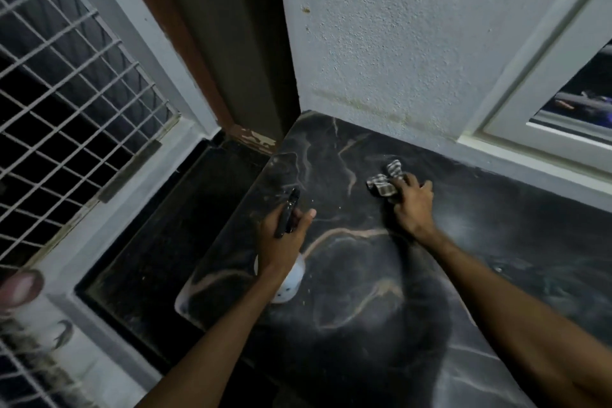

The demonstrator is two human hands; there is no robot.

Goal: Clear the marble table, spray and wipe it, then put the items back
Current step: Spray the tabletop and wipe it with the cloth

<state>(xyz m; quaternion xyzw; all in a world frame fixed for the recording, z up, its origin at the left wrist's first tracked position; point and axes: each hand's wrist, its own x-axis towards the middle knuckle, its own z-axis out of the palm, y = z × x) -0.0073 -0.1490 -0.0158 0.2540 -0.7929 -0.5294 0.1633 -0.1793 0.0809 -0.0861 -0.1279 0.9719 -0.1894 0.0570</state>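
Note:
A dark marble table (347, 275) with pale veins fills the lower middle of the view. My left hand (281, 235) grips a spray bottle (291, 281) by its black trigger head above the table's left edge; the white body shows under my wrist. My right hand (412, 205) presses a checked grey cloth (385, 180) flat on the marble near the far wall. The cloth sticks out to the left of my fingers, partly bunched under them.
A rough white wall (397, 43) backs the table. A window frame (546, 129) stands at the right, a metal grille (66, 93) at the left. A dark floor gap (159, 242) lies beside the table's left edge. Small crumbs dot the marble.

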